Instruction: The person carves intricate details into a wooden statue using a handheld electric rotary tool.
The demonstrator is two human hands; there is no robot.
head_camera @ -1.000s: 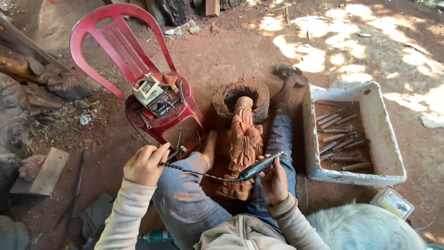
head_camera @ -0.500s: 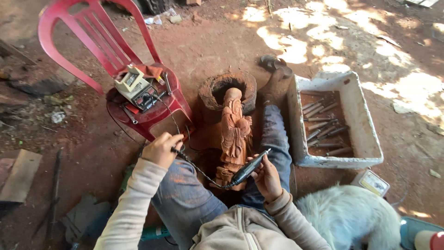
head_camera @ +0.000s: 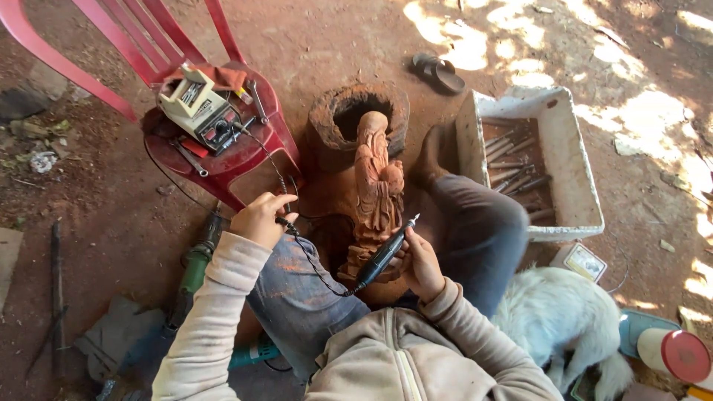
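Note:
A reddish carved wooden figure (head_camera: 377, 186) lies between my knees, its head toward a hollow stump (head_camera: 359, 115). My right hand (head_camera: 420, 263) grips a black pen-shaped rotary carving tool (head_camera: 384, 256), its tip pointing up beside the figure's right side. My left hand (head_camera: 261, 219) pinches the tool's black cord (head_camera: 282, 186), which runs to a small cream power unit (head_camera: 199, 108) on a red plastic chair (head_camera: 223, 152).
A white box (head_camera: 575, 200) holding several chisels stands to the right. A sandal (head_camera: 438, 72) lies beyond it. A white furry animal (head_camera: 561, 319) rests by my right side. A green angle grinder (head_camera: 194, 267) lies on the dirt at left. A red-capped container (head_camera: 676, 355) is at bottom right.
The view has moved closer and lower over my lap. My left hand has slid along the cord toward the chair, and my right hand has kept the tool by the figure.

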